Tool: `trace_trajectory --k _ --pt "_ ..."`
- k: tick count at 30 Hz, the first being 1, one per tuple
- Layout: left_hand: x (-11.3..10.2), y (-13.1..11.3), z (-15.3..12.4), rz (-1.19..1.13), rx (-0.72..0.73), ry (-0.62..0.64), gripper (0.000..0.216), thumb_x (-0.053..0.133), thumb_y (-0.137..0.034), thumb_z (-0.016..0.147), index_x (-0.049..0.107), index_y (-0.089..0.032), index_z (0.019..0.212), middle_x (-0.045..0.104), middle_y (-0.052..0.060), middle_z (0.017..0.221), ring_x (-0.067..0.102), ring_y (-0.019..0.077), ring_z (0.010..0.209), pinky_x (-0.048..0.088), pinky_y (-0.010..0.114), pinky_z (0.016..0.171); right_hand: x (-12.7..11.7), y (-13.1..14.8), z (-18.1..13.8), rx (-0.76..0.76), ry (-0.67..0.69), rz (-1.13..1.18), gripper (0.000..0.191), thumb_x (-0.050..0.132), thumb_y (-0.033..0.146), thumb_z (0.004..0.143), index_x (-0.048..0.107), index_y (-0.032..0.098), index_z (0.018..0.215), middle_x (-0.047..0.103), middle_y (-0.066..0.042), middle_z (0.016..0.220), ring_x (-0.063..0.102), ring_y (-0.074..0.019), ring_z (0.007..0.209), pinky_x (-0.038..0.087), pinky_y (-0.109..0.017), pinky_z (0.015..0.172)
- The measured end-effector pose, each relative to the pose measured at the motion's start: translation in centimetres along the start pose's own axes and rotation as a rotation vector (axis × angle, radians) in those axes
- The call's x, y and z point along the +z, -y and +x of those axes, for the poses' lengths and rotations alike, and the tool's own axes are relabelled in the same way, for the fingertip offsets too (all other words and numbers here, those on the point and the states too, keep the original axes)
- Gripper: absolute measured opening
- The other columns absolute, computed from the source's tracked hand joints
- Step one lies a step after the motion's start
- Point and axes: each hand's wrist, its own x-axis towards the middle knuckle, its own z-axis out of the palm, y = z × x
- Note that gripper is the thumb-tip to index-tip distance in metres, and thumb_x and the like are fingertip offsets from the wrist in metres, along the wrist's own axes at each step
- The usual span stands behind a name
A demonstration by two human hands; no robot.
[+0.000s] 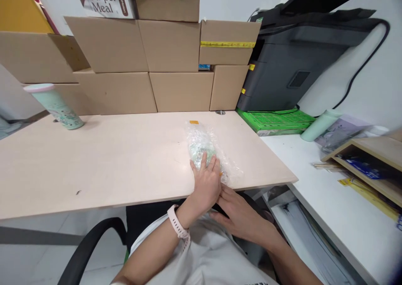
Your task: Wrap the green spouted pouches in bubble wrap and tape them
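Observation:
A bubble-wrapped bundle lies on the wooden table close to its front edge. Something pale green shows through the clear wrap; its kind I cannot make out. My left hand, with a pink band at the wrist, rests on the near part of the bundle, its fingers stretched out over the wrap. My right hand is at the table edge just below it, thumb apart from the fingers. Its fingertips meet the side of my left hand and are partly hidden there. A strip of orange tape sits at the bundle's far end.
Cardboard boxes are stacked along the table's back. A green patterned tumbler stands at the left. To the right are a dark printer, a green box, a mint cylinder and a wooden shelf unit on a white desk.

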Motion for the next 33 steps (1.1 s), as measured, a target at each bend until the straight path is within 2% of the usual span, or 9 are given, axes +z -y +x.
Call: trace_trajectory --k 8,11,13,15,17,24,27,30,33 --pt "0.6 -0.8 0.9 0.104 0.055 0.075 0.053 0.061 -0.040 0.091 0.054 -0.022 0.140 0.048 0.018 0.150 0.021 0.0456 0.150 -0.007 0.082 0.110 -2.0 0.4 -1.3 -0.014 0.099 0.037 0.047 0.058 0.039 0.095 0.055 0.025 0.140 0.056 -0.007 0.145 0.049 -0.0288 0.136 0.040 -0.049 0.115" --pt "0.0 -1.6 0.7 0.142 0.077 0.118 0.063 0.067 -0.049 0.085 0.053 -0.020 0.140 0.043 0.020 0.153 0.020 0.0470 0.150 -0.010 0.083 0.108 -4.6 0.3 -2.3 0.021 0.128 0.078 0.029 0.049 0.039 0.100 0.070 0.031 0.117 0.071 -0.003 0.122 0.065 -0.0259 0.114 0.053 -0.043 0.100" --pt "-0.2 -2.1 0.7 0.150 0.091 0.148 0.064 0.069 -0.047 0.085 0.053 -0.019 0.140 0.042 0.020 0.154 0.019 0.0466 0.150 -0.010 0.084 0.107 -6.0 0.1 -2.2 0.117 0.010 0.088 0.036 0.039 0.040 0.103 0.074 0.033 0.104 0.075 -0.002 0.106 0.069 -0.0246 0.100 0.057 -0.041 0.090" --pt "-0.4 -2.4 0.6 0.103 0.089 0.155 0.063 0.071 -0.043 0.083 0.053 -0.021 0.139 0.043 0.019 0.154 0.020 0.0457 0.151 -0.006 0.084 0.108 -6.3 -0.2 -1.2 0.196 -0.171 0.058 0.040 0.034 0.041 0.103 0.073 0.035 0.109 0.074 -0.002 0.112 0.067 -0.0261 0.108 0.056 -0.044 0.093" --pt "-1.2 -1.9 0.3 0.035 0.068 0.138 0.059 0.071 -0.042 0.083 0.054 -0.024 0.138 0.047 0.017 0.151 0.023 0.0439 0.150 0.005 0.082 0.111 -5.6 -0.4 0.6 0.205 -0.283 0.002 0.037 0.037 0.044 0.102 0.068 0.037 0.122 0.068 -0.001 0.127 0.057 -0.0284 0.127 0.051 -0.048 0.102" --pt "-8.7 6.1 -2.6 -0.576 -0.248 -0.012 0.042 0.050 -0.039 0.097 0.052 -0.029 0.138 0.066 0.015 0.129 0.066 0.0345 0.116 0.053 0.067 0.093 0.2 -0.4 4.2 0.085 -0.256 0.021 0.044 0.036 0.034 0.102 0.050 0.034 0.144 0.047 0.001 0.153 0.040 -0.0263 0.145 0.037 -0.054 0.118" --pt "-10.1 6.8 -2.9 -0.905 -0.410 -0.011 0.042 0.066 -0.038 0.089 0.059 -0.027 0.128 0.071 0.013 0.121 0.069 0.0365 0.108 0.049 0.070 0.097 0.8 -0.7 3.8 0.048 -0.230 0.096 0.046 0.038 0.033 0.102 0.046 0.037 0.147 0.045 0.003 0.154 0.040 -0.0263 0.145 0.037 -0.055 0.118" --pt "-9.5 4.8 -2.5 -1.102 -0.514 0.015 0.039 0.076 -0.035 0.081 0.064 -0.026 0.117 0.073 0.011 0.116 0.067 0.0387 0.113 0.042 0.070 0.105 1.1 -1.0 3.8 -0.033 -0.220 0.158 0.047 0.041 0.034 0.102 0.044 0.038 0.149 0.044 0.002 0.154 0.040 -0.0266 0.145 0.038 -0.054 0.118" --pt "-8.5 2.8 -2.0 -1.185 -0.575 -0.115 0.043 0.086 -0.027 0.070 0.063 -0.027 0.107 0.074 0.009 0.111 0.065 0.0373 0.114 0.041 0.065 0.106 1.6 -0.8 3.9 -0.054 -0.237 0.163 0.049 0.046 0.034 0.101 0.042 0.037 0.150 0.042 0.001 0.156 0.038 -0.0271 0.146 0.039 -0.054 0.118"
